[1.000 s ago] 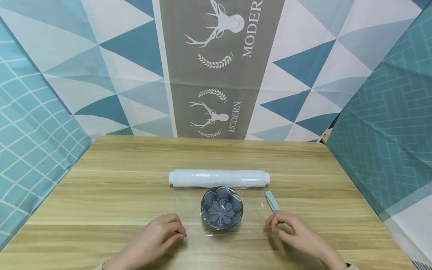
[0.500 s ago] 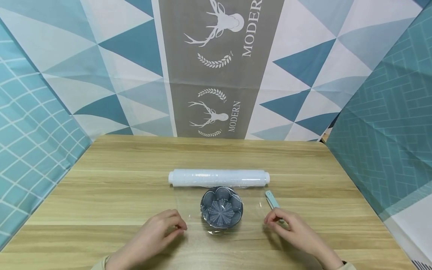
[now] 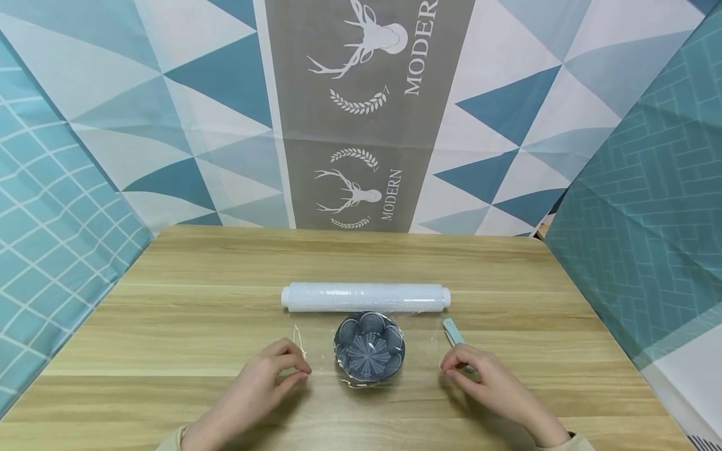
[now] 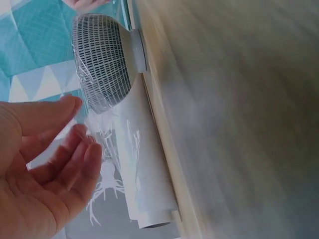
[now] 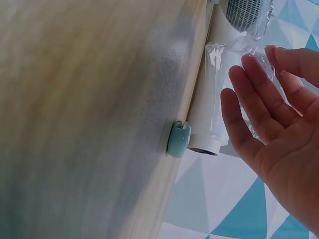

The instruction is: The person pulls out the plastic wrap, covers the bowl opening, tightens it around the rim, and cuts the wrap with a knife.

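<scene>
Fingers closed to a pinch, the left hand (image 3: 264, 381) and right hand (image 3: 486, 383) hold clear film (image 5: 216, 56) either side of a bowl (image 3: 369, 354) on the desk (image 3: 197, 313), its gridded outside (image 4: 102, 59) showing only in wrist views.

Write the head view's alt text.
A person's left hand and right hand hold plastic wrap over a dark bowl on a wooden table. Behind the bowl lies a white roll, with a green tool by the right hand.

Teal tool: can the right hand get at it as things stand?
Likely yes: the teal tool lies close by the right hand, nothing solid showing between, though that hand seems to pinch plastic film.
</scene>
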`<state>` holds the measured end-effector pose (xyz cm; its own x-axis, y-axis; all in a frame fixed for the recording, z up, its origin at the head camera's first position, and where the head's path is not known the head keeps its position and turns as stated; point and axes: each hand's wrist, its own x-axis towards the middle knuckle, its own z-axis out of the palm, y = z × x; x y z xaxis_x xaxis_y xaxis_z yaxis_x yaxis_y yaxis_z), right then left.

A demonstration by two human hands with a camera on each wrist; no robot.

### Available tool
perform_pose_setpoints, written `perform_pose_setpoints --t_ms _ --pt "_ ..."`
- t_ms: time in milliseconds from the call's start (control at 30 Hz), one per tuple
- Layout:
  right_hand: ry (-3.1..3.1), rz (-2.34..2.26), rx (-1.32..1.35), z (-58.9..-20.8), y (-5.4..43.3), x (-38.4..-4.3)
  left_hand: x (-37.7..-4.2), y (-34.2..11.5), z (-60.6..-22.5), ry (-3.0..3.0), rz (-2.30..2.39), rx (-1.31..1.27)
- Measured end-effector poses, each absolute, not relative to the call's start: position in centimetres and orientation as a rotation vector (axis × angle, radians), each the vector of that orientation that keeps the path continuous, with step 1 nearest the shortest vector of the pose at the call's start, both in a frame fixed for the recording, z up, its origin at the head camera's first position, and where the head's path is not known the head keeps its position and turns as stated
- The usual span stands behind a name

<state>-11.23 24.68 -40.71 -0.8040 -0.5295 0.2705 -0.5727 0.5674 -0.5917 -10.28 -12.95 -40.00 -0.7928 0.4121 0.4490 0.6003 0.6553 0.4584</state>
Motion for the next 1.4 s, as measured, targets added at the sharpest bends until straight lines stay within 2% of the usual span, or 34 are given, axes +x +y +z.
perform_pose_setpoints --t_ms 400,967,1400 --pt "-2.809 1.143 0.956 -40.5 24.6 -11.7 -10.4 -12.8 -40.0 -2.663 -0.951 -0.588" --pt "-3.031 1.055 0.684 -39.7 23.7 -12.3 -11.1 -12.1 -39.8 -2.756 -0.89 -0.517" --pt "-3.01 1.14 0.61 -39.6 23.0 -12.5 -11.4 -11.7 -39.8 -2.785 -0.94 -0.447"
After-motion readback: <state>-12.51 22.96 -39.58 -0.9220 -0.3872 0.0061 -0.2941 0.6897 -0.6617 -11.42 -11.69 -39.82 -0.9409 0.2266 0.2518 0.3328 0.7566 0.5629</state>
